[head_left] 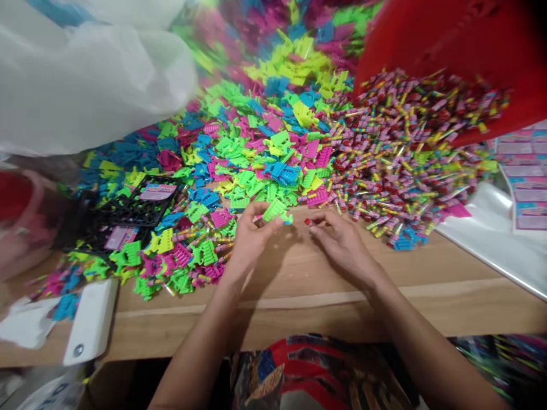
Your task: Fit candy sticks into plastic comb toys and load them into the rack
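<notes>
My left hand (255, 230) pinches a green plastic piece (274, 210) between thumb and fingers at the near edge of the pile. To its right, my right hand (337, 236) holds a small red-ended tube (308, 221) at its fingertips. The two hands are apart, above the wooden table (299, 279). Just beyond them lies a large heap of green, pink, blue and yellow plastic pieces (252, 148). A heap of small pink and yellow tubes (384, 154) spreads to the right of it.
A red container (440, 40) tips tubes out at the upper right. White bags (85, 85) bulge at the upper left. Black trays (156, 196), a white device (92, 319) and a pink bucket (34, 228) are at left. Label sheets (527, 176) lie at right.
</notes>
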Motion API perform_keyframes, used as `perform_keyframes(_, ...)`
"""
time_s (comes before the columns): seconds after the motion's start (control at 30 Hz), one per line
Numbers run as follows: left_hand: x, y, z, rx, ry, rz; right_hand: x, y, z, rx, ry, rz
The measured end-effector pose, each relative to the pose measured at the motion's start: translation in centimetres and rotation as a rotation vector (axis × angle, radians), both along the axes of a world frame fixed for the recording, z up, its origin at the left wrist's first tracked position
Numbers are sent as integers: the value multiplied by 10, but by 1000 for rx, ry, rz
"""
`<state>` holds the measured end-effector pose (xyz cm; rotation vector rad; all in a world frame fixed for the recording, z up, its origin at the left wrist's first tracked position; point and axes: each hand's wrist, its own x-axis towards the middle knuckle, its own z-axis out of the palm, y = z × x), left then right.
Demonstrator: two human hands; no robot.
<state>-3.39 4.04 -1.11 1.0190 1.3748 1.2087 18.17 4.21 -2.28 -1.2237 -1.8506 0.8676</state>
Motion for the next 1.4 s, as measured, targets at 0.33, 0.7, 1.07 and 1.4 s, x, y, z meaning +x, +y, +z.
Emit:
perform_keyframes(0.33,14,-19,6,-51,-123,-100,-8,-5,8,51,150,5)
perform_keyframes(0.7,24,-23,10,-145,-441,16,-14,-18,16,-28,131,139)
perform_keyframes(1.07,27,-34,14,-172,-578,-87,-10,-15,21,-92,195,204)
perform_keyframes(1.4,21,-30,20,-279,-596,-190,-9,-15,20,-229,385,215)
